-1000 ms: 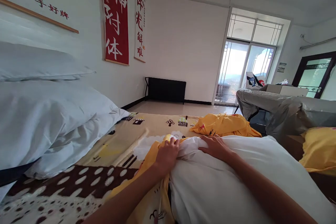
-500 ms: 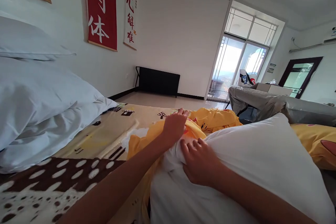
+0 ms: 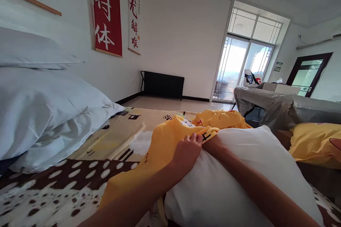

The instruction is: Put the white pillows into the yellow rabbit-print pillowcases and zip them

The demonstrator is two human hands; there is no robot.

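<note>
A white pillow (image 3: 247, 170) lies in front of me on the bed, partly under my right forearm. The yellow printed pillowcase (image 3: 162, 142) spreads to its left and covers the pillow's far corner. My left hand (image 3: 188, 152) is closed on the edge of the pillowcase opening, fingers curled over the fabric. My right hand (image 3: 213, 144) reaches under that edge, into the pillowcase. Its fingers are hidden by the yellow cloth, so their grip does not show.
White pillows (image 3: 61, 110) are piled at the left on a patterned blanket (image 3: 80, 170). Another yellow cloth (image 3: 221, 117) lies crumpled beyond my hands. A yellow pillow (image 3: 314, 143) sits at the right, near plastic-wrapped furniture (image 3: 306, 108). A black folded table (image 3: 163, 85) stands by the wall.
My right hand has gone from on top of the pillow to inside the pillowcase. My left hand has come nearer and right, pulling the pillowcase edge over the pillow's corner.
</note>
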